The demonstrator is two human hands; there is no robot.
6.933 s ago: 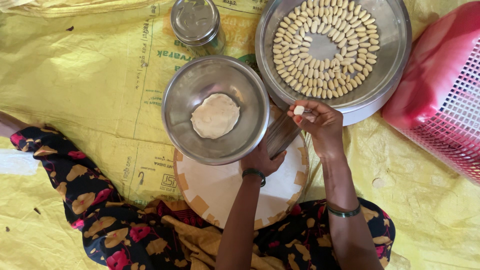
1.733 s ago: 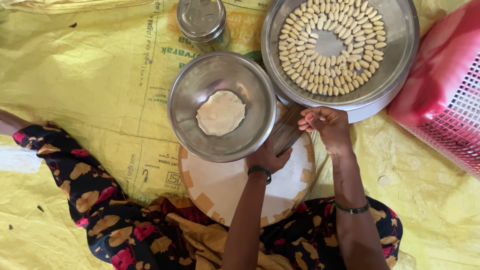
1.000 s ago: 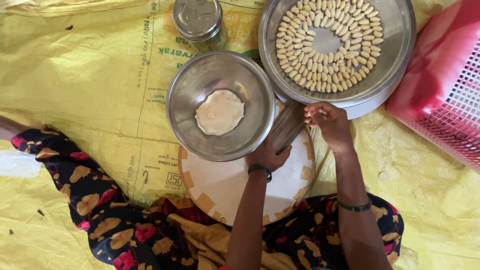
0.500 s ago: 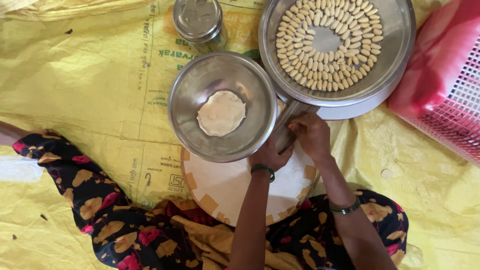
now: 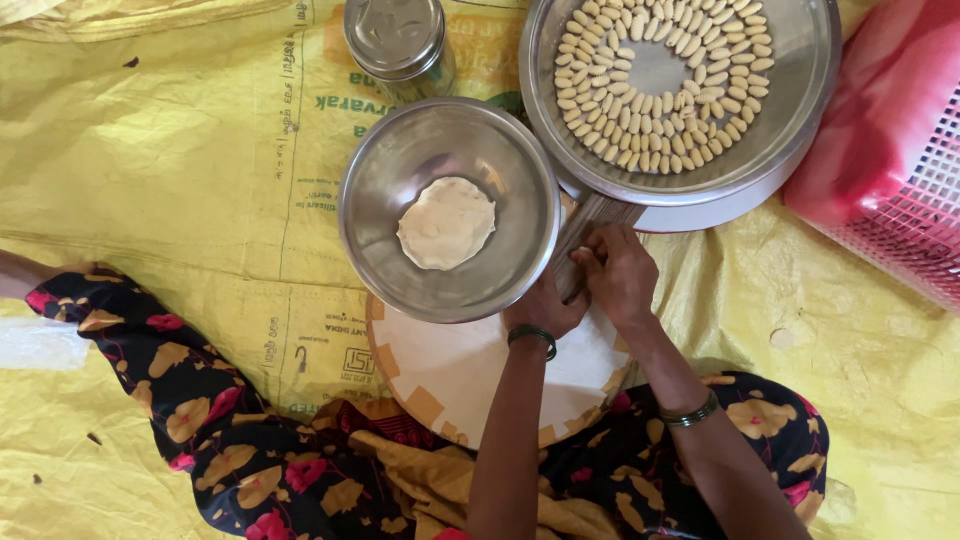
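Both hands work at a ribbed wooden shaping board (image 5: 585,225): right hand (image 5: 622,275) fingers curled narrow, pressing a small dough bit on it; left hand (image 5: 545,305) steadies board from below. Step, prob.: rolling one piece. Next calls for lifting it to the round steel tray w/ rows of shaped pieces (image 5: 790,120).

A yellow woven sheet (image 5: 150,170) covers the ground and carries everything. It is wrinkled and has green printed marks in the middle part. On it lies a round white board (image 5: 450,375), and a steel bowl (image 5: 448,208) sits partly over the upper edge of this board. Above the bowl stands a small steel canister (image 5: 397,40) with a lid. At the upper right is a wide steel tray (image 5: 800,110), standing on a white round base (image 5: 700,212). A pink plastic basket (image 5: 890,160) rests at the right edge. The person's legs in flowered cloth (image 5: 220,440) lie on the sheet below.
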